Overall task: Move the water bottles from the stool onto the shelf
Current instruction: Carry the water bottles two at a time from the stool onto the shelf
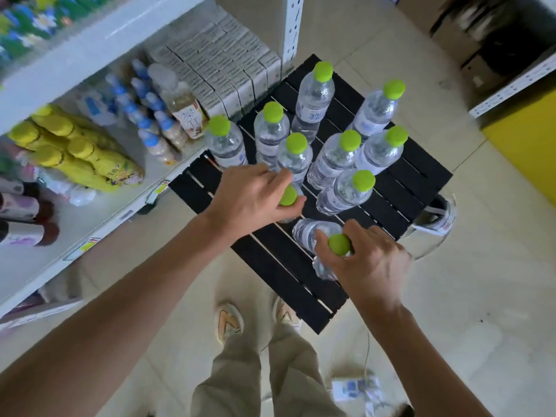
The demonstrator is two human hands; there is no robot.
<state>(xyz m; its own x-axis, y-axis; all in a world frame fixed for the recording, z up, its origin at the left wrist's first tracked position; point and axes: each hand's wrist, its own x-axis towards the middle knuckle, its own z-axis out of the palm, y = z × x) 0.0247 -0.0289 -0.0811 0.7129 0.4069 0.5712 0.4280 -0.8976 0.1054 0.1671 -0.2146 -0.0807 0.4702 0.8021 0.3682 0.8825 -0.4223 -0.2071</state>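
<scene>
Several clear water bottles with green caps (349,155) stand on a black slatted stool (400,194). My left hand (252,197) grips the neck of one bottle (288,196) near the stool's left edge, fingers wrapped under its green cap. My right hand (367,260) holds another bottle (310,233) by its neck at the stool's near side, cap between my fingers. The white shelf (99,218) lies to the left of the stool, its front strip close to my left forearm.
The shelf carries yellow-capped bottles (75,152), small blue-capped bottles (144,121), a tea bottle (183,106) and grey boxes (222,64). A white upright post (290,28) rises behind the stool. A yellow fixture (523,139) stands right. My feet (231,320) are below the stool.
</scene>
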